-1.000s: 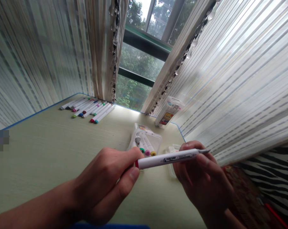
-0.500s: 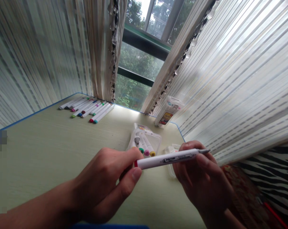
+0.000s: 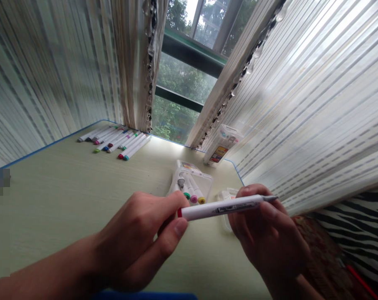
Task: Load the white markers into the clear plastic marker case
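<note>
A white marker (image 3: 220, 208) with black print on its barrel is held nearly level above the table, its right end slightly raised. My left hand (image 3: 142, 237) pinches its red-banded left end between thumb and forefinger. The fingers of my right hand (image 3: 267, 233) are closed around the other end, where a grey tapered tip sticks out past them. Just behind the marker lies a clear plastic case (image 3: 207, 179) with several white markers in it, their ends green, pink, yellow and grey. Another clear plastic piece (image 3: 222, 200) is partly hidden by my right hand.
Several white markers (image 3: 114, 139) with coloured ends lie side by side at the far left of the pale green table (image 3: 60, 196). A clear box (image 3: 222, 146) with a label stands near the back right edge. Striped curtains (image 3: 301, 91) hang behind the table, around a window.
Both hands keep the same grip on the marker. The whole view has shifted only very slightly.
</note>
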Available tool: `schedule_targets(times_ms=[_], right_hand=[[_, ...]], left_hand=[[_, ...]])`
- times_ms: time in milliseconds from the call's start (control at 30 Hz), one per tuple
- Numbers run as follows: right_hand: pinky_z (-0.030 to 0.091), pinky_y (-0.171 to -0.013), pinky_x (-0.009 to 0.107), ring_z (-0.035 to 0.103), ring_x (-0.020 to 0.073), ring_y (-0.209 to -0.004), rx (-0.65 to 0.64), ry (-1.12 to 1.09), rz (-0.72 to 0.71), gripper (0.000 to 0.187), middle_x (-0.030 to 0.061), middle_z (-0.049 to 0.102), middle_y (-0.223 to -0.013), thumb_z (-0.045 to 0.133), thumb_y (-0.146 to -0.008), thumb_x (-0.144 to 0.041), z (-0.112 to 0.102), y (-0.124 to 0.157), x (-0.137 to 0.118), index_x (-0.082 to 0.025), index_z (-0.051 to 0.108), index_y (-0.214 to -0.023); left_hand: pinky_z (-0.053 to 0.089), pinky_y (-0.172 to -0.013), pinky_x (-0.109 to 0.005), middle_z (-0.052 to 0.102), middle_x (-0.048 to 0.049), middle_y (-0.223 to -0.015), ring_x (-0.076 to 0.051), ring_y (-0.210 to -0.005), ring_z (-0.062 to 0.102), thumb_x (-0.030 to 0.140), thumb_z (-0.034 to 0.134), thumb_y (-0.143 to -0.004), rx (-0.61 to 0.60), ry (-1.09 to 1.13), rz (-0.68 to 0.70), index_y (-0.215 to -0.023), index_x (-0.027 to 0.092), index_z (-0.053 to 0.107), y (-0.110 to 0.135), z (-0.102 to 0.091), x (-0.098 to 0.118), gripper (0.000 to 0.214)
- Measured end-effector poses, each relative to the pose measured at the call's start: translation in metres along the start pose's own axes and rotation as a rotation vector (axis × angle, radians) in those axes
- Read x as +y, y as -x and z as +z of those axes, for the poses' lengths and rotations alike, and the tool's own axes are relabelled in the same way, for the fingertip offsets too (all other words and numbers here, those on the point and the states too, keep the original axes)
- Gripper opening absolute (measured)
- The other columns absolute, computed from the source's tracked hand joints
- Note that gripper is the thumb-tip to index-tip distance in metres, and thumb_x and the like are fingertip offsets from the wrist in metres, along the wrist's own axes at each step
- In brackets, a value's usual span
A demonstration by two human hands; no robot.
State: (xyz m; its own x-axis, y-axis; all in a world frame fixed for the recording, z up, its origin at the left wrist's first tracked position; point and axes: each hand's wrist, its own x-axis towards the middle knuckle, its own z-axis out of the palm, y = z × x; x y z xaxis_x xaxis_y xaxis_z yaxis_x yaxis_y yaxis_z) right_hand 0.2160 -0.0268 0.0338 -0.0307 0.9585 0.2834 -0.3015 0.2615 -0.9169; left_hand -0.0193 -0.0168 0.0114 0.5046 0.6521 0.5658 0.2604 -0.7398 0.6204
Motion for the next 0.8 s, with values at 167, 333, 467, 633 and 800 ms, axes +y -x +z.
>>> schedule_targets(times_ms=[167,333,467,633,800], right_hand=[[0.026,-0.038,0.024,0.037,0.0102,-0.035,0.014,0.001,-0.023,0.015,-0.0047,0.046,-0.048,0.071,-0.089,-0.033,0.0003,-0.0003,0.0020,-0.024,0.082,-0.091],[0.025,-0.036,0.024,0.037,0.0103,-0.034,0.015,-0.003,-0.014,0.014,-0.0042,0.047,-0.050,0.072,-0.088,-0.033,0.0007,-0.0001,0.0025,-0.025,0.083,-0.090],[0.026,-0.036,0.021,0.039,0.0087,-0.035,0.007,-0.009,-0.014,0.014,-0.0044,0.047,-0.050,0.072,-0.089,-0.033,0.0014,-0.0004,0.0001,-0.024,0.083,-0.090],[0.027,-0.035,0.019,0.039,0.0073,-0.034,0.036,0.021,-0.013,0.013,-0.0039,0.051,-0.051,0.077,-0.087,-0.034,0.0029,-0.0008,-0.0033,-0.023,0.083,-0.088],[0.029,-0.036,0.020,0.039,0.0085,-0.035,0.042,0.037,-0.029,0.015,-0.0050,0.047,-0.050,0.074,-0.091,-0.035,0.0014,-0.0005,0.0001,-0.023,0.083,-0.091]], left_hand=[[0.037,-0.053,-0.029,0.051,0.0041,-0.065,-0.013,-0.052,0.050,0.019,0.037,-0.100,-0.017,0.059,0.016,-0.089,0.018,0.058,-0.0008,-0.0011,-0.0003,0.023],[0.037,-0.053,-0.029,0.049,0.0044,-0.066,-0.013,-0.053,0.049,0.018,0.039,-0.098,-0.013,0.094,0.026,-0.088,0.019,0.056,-0.0002,-0.0011,-0.0021,0.019],[0.036,-0.053,-0.029,0.049,0.0044,-0.066,-0.013,-0.053,0.049,0.018,0.040,-0.097,-0.013,0.098,0.025,-0.088,0.019,0.056,0.0002,-0.0012,-0.0026,0.018],[0.036,-0.052,-0.030,0.049,0.0044,-0.066,-0.014,-0.052,0.049,0.018,0.039,-0.096,-0.030,0.086,0.014,-0.090,0.019,0.056,0.0002,-0.0017,-0.0014,0.018],[0.036,-0.051,-0.028,0.048,0.0056,-0.063,-0.012,-0.050,0.046,0.017,0.043,-0.093,-0.008,0.031,0.001,-0.087,0.021,0.055,0.0001,-0.0012,0.0016,0.014]])
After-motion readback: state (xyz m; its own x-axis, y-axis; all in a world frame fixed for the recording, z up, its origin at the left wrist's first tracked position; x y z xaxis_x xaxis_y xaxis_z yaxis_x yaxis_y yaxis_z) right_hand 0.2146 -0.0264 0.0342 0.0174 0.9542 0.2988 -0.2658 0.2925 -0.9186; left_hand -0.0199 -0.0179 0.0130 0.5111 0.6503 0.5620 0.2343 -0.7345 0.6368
